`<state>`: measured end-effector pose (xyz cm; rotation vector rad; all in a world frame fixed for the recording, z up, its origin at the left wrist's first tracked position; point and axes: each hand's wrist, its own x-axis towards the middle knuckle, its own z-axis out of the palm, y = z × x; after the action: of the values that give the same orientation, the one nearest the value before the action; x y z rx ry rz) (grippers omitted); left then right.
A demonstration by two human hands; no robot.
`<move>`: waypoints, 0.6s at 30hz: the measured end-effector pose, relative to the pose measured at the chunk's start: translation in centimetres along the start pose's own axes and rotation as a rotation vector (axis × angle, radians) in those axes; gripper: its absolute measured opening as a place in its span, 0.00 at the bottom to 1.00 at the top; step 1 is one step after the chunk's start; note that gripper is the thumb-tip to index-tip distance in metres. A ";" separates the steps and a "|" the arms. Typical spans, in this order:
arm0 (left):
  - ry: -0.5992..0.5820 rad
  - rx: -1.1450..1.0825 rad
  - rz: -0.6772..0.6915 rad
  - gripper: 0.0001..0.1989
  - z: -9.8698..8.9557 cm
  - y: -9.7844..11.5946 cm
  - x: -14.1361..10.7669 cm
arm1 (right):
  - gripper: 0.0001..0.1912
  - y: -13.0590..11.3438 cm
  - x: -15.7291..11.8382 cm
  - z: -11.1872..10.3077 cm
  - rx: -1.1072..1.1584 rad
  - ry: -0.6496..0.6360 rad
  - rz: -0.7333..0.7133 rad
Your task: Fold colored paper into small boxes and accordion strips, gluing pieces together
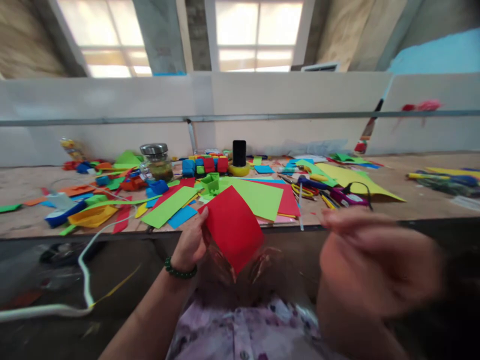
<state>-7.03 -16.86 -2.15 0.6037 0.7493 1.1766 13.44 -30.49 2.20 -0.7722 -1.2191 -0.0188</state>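
Observation:
My left hand point(190, 242), with a dark beaded bracelet point(180, 270) at its wrist, grips the left corner of a red square of paper point(236, 227). The sheet is held up in front of the table edge, one corner pointing down. Raised at the right, close to the camera, my right hand point(375, 260) is smeared by motion. Its fingers look bent, but the blur hides whether anything is between them. Behind the red square lie a light green sheet point(258, 197) and a small green folded paper piece point(210, 184).
On the table are folded paper cubes point(209, 165), a lidded glass jar point(157, 162), a phone point(239, 153) standing upright, yellow-handled scissors point(303, 191), a purple item point(349, 197) and a large yellow sheet point(358, 179). A white cable point(85, 272) hangs at the left.

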 end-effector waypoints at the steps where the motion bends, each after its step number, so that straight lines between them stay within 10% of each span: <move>1: -0.001 -0.021 -0.027 0.12 0.1 0.0 0.0 | 0.06 1.8 0.5 1.3 0.012 -0.012 0.046; 7: -0.136 -0.049 -0.053 0.15 0.4 -0.4 0.7 | 0.38 7.9 -1.4 3.3 -0.048 -0.630 0.678; 14: -0.180 0.684 0.572 0.25 0.3 -1.5 3.4 | 0.24 10.9 0.8 2.3 -0.060 -0.253 0.720; 18: -0.349 1.221 0.872 0.22 0.7 -1.9 4.2 | 0.13 14.6 3.7 2.7 -0.204 -0.432 0.733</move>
<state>-4.51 -13.45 -4.00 2.2608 0.8771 1.2156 18.52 -16.63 -1.93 -1.4174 -1.2789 0.6623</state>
